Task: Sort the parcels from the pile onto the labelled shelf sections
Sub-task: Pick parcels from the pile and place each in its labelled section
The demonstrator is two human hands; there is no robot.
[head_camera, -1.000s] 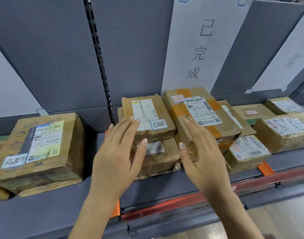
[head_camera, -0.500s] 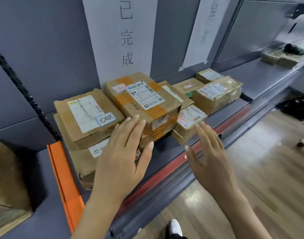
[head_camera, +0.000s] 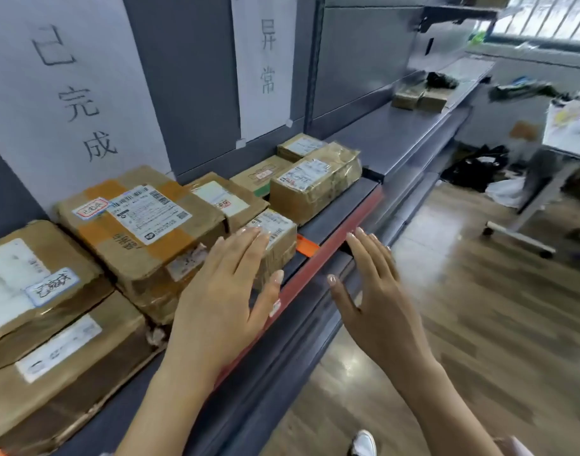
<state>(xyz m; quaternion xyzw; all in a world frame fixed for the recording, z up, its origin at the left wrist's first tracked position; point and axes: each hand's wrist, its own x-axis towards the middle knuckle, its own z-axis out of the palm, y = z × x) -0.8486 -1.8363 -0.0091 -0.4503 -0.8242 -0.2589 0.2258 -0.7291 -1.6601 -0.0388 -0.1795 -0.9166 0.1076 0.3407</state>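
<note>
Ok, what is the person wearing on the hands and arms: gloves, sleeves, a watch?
No gloves: the left hand and right hand are bare, and the forearms are uncovered as far as they show, with no watch or bracelet. The fingernails are longish with a pale glossy finish. A ring cannot be ruled out.

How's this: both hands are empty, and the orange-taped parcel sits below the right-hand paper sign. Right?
Not quite. In the head view the orange-taped parcel sits below the left-hand paper sign, not the right-hand paper sign. The left hand and right hand indeed hold nothing.
</note>
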